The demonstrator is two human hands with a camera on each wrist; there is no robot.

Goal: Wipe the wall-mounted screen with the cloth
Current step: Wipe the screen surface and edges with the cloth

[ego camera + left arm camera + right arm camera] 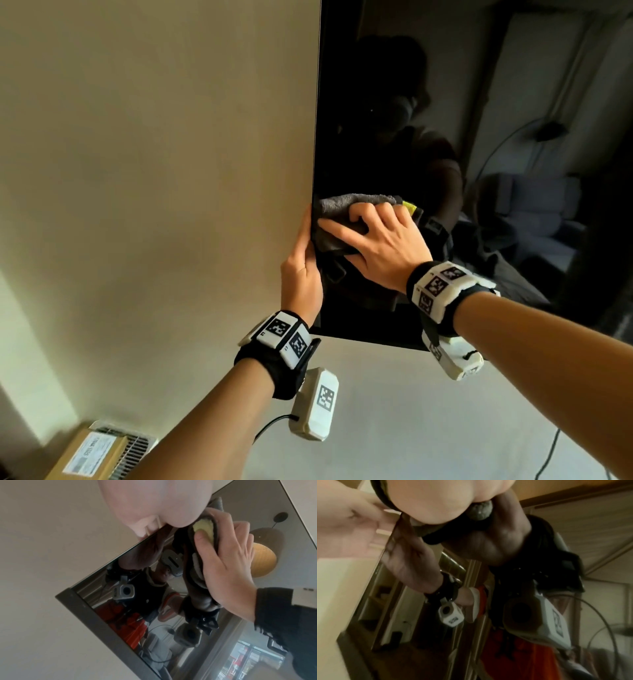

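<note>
Right hand [383,243] over cloth [346,205] — seemingly pressed on screen [513,171]

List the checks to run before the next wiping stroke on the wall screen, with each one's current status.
1. Cloth in the right hand: ok, fingers curled on it.
2. Cloth against the screen: ok, near its left edge.
3. Left hand steadying the screen's left edge: ok.
4. Left hand clear of the stroke path: not ok if wiping leftward.
5. Dust or smears remaining: cannot tell; the glass shows reflections only.
6. Screen mount firm: cannot tell.
</note>
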